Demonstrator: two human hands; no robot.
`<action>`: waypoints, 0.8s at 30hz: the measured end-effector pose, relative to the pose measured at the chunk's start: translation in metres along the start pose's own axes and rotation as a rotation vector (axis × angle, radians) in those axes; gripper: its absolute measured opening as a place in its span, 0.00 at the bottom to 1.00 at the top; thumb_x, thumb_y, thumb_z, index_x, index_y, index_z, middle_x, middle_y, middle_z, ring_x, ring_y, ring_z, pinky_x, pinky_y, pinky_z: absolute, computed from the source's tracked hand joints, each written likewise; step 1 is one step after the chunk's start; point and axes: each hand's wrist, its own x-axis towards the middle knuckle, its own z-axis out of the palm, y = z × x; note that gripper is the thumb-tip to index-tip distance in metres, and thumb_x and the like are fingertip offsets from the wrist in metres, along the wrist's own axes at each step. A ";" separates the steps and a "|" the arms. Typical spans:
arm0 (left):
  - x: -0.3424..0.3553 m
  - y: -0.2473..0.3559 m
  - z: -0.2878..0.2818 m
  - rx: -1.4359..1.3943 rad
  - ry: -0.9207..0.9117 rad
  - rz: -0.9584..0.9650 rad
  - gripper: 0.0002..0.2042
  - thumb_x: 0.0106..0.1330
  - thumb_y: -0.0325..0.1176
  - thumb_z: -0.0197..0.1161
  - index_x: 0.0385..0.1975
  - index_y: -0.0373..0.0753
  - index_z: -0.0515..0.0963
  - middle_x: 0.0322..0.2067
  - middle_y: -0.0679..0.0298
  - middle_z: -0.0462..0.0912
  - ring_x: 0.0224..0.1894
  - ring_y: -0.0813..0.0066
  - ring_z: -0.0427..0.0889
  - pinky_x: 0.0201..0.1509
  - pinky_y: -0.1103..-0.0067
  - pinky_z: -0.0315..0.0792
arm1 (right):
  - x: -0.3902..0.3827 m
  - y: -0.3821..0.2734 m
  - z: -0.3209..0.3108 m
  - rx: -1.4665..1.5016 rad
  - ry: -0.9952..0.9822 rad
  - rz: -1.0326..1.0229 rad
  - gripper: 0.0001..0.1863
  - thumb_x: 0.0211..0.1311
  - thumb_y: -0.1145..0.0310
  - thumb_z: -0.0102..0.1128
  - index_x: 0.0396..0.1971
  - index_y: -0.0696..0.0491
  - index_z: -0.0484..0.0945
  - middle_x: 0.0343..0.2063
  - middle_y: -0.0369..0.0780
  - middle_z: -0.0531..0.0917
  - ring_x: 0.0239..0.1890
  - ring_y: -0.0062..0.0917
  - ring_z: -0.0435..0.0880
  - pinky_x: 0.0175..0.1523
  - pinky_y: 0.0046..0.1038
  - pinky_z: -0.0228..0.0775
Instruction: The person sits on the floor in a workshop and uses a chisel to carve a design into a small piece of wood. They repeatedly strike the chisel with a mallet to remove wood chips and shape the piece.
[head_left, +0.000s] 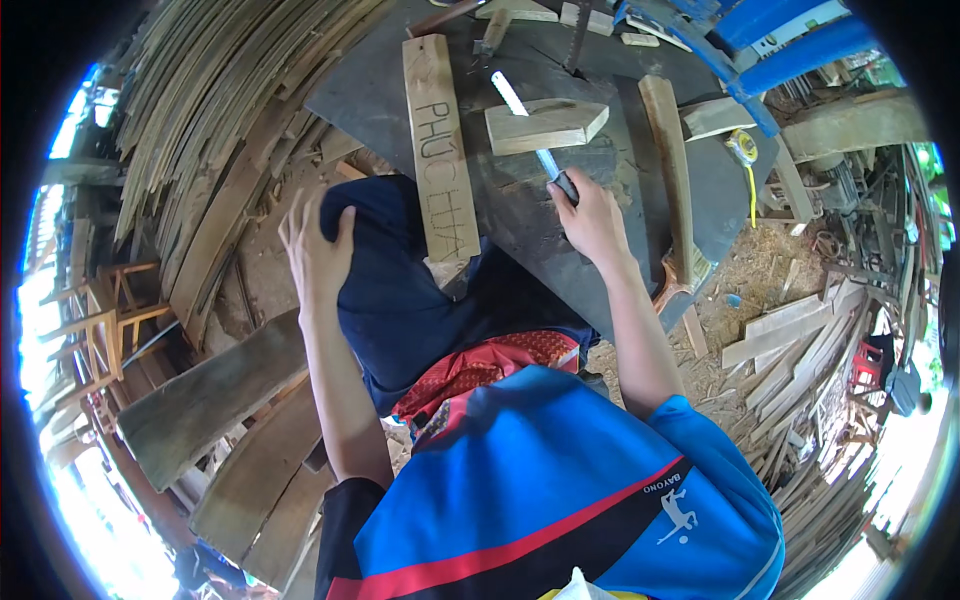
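My right hand [592,218] is closed around the dark grip of a wooden mallet. Its pale block head [548,127] sits across a light metal shaft [510,95], which sticks out beyond the far side. The mallet is over the dark tabletop [530,225]. My left hand [318,245] rests by my left knee on the dark trousers, fingers apart and holding nothing. Between the two hands lies a wooden board [440,150] with hand-drawn lettering, its near end reaching over the table's edge toward my lap.
Right of the mallet lies a long wooden piece [668,170], with a yellow tape measure [742,148] beyond it. A blue metal frame [770,60] stands at the far right. Stacked planks [220,110] fill the left; thick slabs [215,400] lie behind my left arm. Scrap wood [800,330] covers the right floor.
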 end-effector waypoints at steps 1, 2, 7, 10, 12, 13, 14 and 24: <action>0.000 -0.003 -0.001 -0.005 0.040 -0.003 0.24 0.67 0.43 0.65 0.60 0.41 0.75 0.63 0.51 0.74 0.68 0.48 0.65 0.72 0.62 0.59 | 0.000 0.000 0.000 0.003 0.011 -0.007 0.11 0.69 0.58 0.59 0.40 0.50 0.76 0.26 0.50 0.84 0.35 0.52 0.84 0.39 0.50 0.73; -0.004 -0.006 -0.002 -0.003 -0.023 -0.124 0.27 0.69 0.45 0.64 0.64 0.39 0.72 0.65 0.47 0.71 0.70 0.49 0.65 0.73 0.61 0.59 | -0.002 -0.001 -0.001 0.004 0.019 -0.009 0.11 0.68 0.58 0.60 0.40 0.51 0.76 0.26 0.50 0.84 0.34 0.53 0.84 0.39 0.49 0.74; -0.003 0.015 -0.030 -0.207 -0.185 -0.148 0.21 0.72 0.42 0.61 0.59 0.35 0.75 0.60 0.49 0.77 0.59 0.62 0.80 0.55 0.70 0.76 | -0.002 0.006 0.002 0.024 0.017 -0.015 0.12 0.68 0.59 0.60 0.40 0.52 0.76 0.27 0.50 0.84 0.33 0.52 0.83 0.38 0.48 0.73; 0.005 0.055 -0.060 -0.768 -0.256 -0.377 0.14 0.76 0.31 0.56 0.55 0.33 0.77 0.53 0.58 0.83 0.45 0.82 0.85 0.32 0.89 0.75 | -0.002 0.005 0.000 0.054 0.018 -0.029 0.12 0.68 0.60 0.61 0.37 0.54 0.74 0.24 0.50 0.81 0.30 0.52 0.81 0.36 0.46 0.69; 0.007 0.068 -0.048 -0.871 -0.171 -0.241 0.13 0.75 0.30 0.57 0.55 0.33 0.77 0.49 0.58 0.83 0.42 0.81 0.84 0.33 0.87 0.76 | -0.003 0.005 0.000 0.073 0.023 -0.045 0.12 0.68 0.60 0.61 0.36 0.55 0.74 0.24 0.50 0.81 0.30 0.52 0.81 0.35 0.46 0.69; 0.009 0.070 -0.041 -0.920 -0.127 -0.171 0.13 0.75 0.29 0.57 0.55 0.33 0.77 0.48 0.58 0.83 0.41 0.80 0.84 0.34 0.86 0.76 | -0.003 0.004 -0.001 0.083 0.026 -0.054 0.12 0.68 0.60 0.60 0.36 0.55 0.74 0.24 0.50 0.81 0.30 0.51 0.81 0.35 0.46 0.69; 0.014 0.070 -0.034 -0.924 -0.126 -0.103 0.14 0.71 0.23 0.58 0.55 0.31 0.76 0.47 0.59 0.81 0.44 0.79 0.81 0.41 0.84 0.77 | -0.003 0.003 -0.002 0.077 0.024 -0.046 0.12 0.69 0.60 0.60 0.36 0.55 0.74 0.24 0.50 0.81 0.30 0.51 0.81 0.35 0.46 0.69; 0.025 0.121 -0.013 -2.473 -0.356 -0.453 0.20 0.63 0.17 0.53 0.56 0.32 0.74 0.50 0.58 0.76 0.52 0.70 0.73 0.58 0.79 0.70 | -0.007 -0.001 -0.013 0.111 -0.025 -0.011 0.11 0.68 0.60 0.60 0.41 0.51 0.77 0.26 0.49 0.83 0.33 0.51 0.83 0.38 0.48 0.72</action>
